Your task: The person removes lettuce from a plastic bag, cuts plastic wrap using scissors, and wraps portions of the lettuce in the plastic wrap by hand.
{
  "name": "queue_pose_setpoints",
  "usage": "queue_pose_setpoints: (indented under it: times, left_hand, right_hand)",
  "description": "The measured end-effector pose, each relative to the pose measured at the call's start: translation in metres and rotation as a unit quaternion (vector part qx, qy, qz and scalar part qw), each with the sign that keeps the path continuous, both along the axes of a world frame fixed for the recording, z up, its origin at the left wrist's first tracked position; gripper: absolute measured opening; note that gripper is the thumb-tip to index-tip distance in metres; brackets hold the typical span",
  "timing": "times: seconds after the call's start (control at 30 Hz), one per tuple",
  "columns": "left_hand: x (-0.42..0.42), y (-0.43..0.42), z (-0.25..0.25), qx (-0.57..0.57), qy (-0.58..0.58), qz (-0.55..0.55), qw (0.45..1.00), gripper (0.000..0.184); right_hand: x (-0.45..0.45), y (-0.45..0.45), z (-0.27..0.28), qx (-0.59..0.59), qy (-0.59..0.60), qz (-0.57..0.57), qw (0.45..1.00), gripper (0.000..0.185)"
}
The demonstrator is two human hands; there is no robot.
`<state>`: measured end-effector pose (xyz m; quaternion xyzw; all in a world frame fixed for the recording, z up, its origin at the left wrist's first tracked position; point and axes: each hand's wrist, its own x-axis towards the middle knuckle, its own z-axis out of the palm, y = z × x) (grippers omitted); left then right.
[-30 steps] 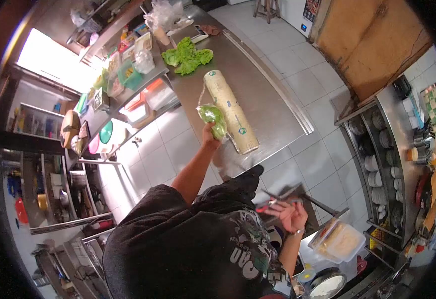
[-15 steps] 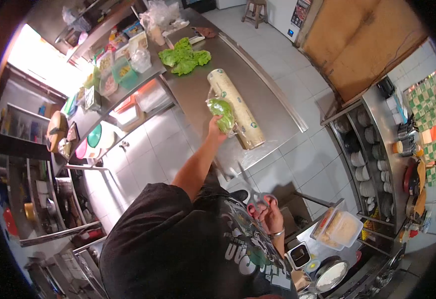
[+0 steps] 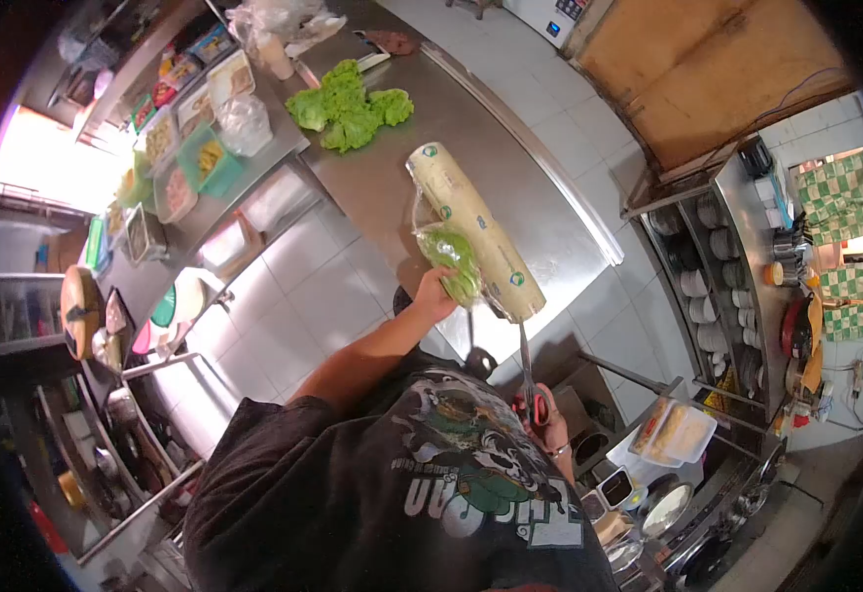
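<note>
My left hand [image 3: 438, 293] grips a bundle of green lettuce wrapped in clear film [image 3: 451, 259], beside a large roll of plastic film [image 3: 476, 225] on the steel table [image 3: 372, 202]. Film stretches between the bundle and the roll's left side. In my right hand [image 3: 549, 426] are red-handled scissors [image 3: 530, 395], their blades pointing up toward the roll's near end. Loose lettuce leaves [image 3: 350, 107] lie farther back on the table.
Tubs of food, including a green one [image 3: 210, 163], stand on the counter at the left. A rack of stacked dishes [image 3: 708, 286] is at the right. Lidded containers [image 3: 676, 431] and a pan [image 3: 666, 508] sit at the lower right.
My right hand has raised the scissors from beside my body, blades now pointing to the roll's near end. My left hand still holds the wrapped lettuce, slightly lower in view.
</note>
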<state>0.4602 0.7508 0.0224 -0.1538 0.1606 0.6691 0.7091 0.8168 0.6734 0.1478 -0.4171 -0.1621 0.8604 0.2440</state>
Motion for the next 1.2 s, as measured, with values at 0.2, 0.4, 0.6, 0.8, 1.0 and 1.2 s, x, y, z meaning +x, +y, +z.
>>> queue_pose_setpoints:
  times: [0.2, 0.4, 0.6, 0.8, 1.0, 1.2]
  left_hand:
    - [-0.007, 0.016, 0.031, -0.025, 0.007, -0.034, 0.999, 0.047]
    - [0.004, 0.049, 0.085, -0.132, 0.173, -0.084, 0.972, 0.050]
    - [0.006, 0.079, 0.143, -0.176, 0.219, -0.088, 0.956, 0.053]
    - [-0.009, 0.052, 0.143, -0.145, 0.222, -0.110, 0.958, 0.049]
    - [-0.034, -0.011, 0.153, -0.130, 0.225, -0.102, 0.960, 0.045]
    - [-0.062, -0.054, 0.152, -0.098, 0.168, -0.036, 0.980, 0.050]
  right_hand:
    - [-0.034, 0.010, 0.009, -0.011, 0.042, 0.070, 0.997, 0.078]
    - [-0.032, 0.018, -0.014, 0.032, 0.060, 0.104, 0.992, 0.070]
    - [-0.032, 0.032, -0.064, -0.024, 0.295, 0.130, 0.946, 0.079]
    - [-0.073, 0.088, -0.073, -0.056, 0.359, 0.158, 0.918, 0.095]
    - [-0.136, 0.153, -0.061, -0.016, 0.195, 0.300, 0.933, 0.092]
    - [-0.204, 0.167, -0.052, -0.009, 0.119, 0.403, 0.908, 0.072]
